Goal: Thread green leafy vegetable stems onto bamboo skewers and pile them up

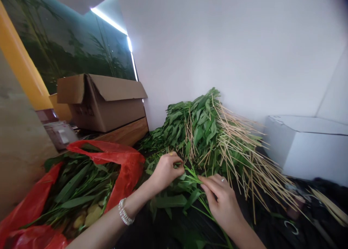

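Observation:
My left hand, with a ring and a beaded bracelet at the wrist, is closed in a pinch at the tip end of some leafy green stems. Thumb and fingers of my right hand grip the same stems a little further down. Long narrow leaves hang below, over dark cloth. Beyond my hands rises a big heap of leafy greens, in which many thin straw-coloured sticks lie, fanning out to the right. What exactly sits between my left fingertips is hidden.
At the left, a red plastic bag stands open with leaves and stems inside. An open cardboard box rests on a wooden ledge behind it. A white box stands right against the white wall. A small ring-shaped object lies lower right.

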A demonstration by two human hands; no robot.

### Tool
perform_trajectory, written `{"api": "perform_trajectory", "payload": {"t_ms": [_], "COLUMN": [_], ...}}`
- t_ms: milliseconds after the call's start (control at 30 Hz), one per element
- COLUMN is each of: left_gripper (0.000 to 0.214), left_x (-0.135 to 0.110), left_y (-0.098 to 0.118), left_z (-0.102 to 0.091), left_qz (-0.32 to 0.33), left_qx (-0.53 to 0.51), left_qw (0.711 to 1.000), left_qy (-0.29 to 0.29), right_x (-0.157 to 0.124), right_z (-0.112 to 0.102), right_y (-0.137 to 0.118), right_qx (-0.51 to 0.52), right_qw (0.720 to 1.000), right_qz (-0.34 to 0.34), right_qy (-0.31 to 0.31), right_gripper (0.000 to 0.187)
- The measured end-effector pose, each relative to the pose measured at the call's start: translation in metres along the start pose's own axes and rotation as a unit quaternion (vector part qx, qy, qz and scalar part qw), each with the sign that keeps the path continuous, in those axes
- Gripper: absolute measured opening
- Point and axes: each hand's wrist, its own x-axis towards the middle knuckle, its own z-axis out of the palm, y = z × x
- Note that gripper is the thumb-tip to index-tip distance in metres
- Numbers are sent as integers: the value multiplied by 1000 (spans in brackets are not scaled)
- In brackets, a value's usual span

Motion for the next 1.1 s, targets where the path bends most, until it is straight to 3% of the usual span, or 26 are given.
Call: {"api": "perform_trajectory", "payload": {"t_ms": [100,200,267,400,567,700,833,1100], "left_gripper": [14,15,22,33,33,29,21,19], "left_x": [10,22,27,19,2,0,1,-2], "left_y": [-18,-39,-44,-28,-7,-4,-2,10], "left_z": [-15,-43,-56,-53,-31,-25,-23,-25], "left_qz": [-56,-183,-193,-130,-135,-56,27,138], "left_qx": [40,72,34,-60,-161,-84,19,161], "left_qw": [997,973,976,989,970,976,974,933], "left_qy": [44,125,94,-26,-119,-191,-223,-290], "right_x": [0,0,0,-1,-2,-2,-2,-2], "right_z": [-5,-8,-7,-4,-4,-5,-6,-6], "right_y": [2,5,6,9,11,11,9,2], "right_qx": [-26,-33,-27,-28,-49,-66,-74,-70], "right_qw": [1000,999,999,999,998,997,996,996], "right_qz": [0,4,2,-26,-43,-45,-50,-60], "right_qy": [4,17,22,12,1,4,5,16], "right_gripper": [26,25,26,27,27,26,30,32]}}
